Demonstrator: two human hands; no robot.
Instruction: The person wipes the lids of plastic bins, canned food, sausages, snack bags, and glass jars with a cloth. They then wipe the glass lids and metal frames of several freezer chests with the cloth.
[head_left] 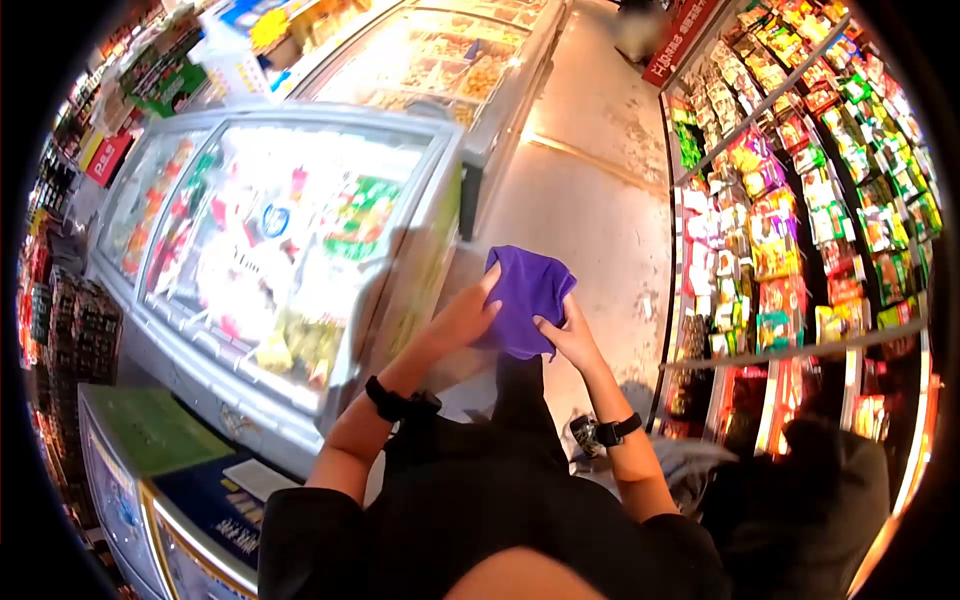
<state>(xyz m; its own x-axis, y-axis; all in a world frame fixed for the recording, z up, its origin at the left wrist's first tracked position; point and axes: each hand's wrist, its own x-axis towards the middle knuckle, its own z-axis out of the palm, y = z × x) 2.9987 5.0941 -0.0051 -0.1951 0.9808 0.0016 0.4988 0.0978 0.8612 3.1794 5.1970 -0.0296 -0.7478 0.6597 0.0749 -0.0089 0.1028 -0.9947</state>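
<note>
A purple cloth (532,298) is stretched between my two hands in front of my body, above the aisle floor. My left hand (474,312) grips its left edge, with some fingers hidden behind the fabric. On the right edge, my right hand (568,330) pinches the cloth with the thumb on top. The cloth hangs a little creased, its lower corner near my dark trouser leg. Both my wrists wear black straps with small devices.
A chest freezer (290,125) with a glass lid and packaged goods stands at my left. Farther back is a lit open freezer (440,60). Shelves of colourful packets (780,220) line the right side. Between them runs a grey floor (600,200). A low green-topped cabinet (150,430) stands at lower left.
</note>
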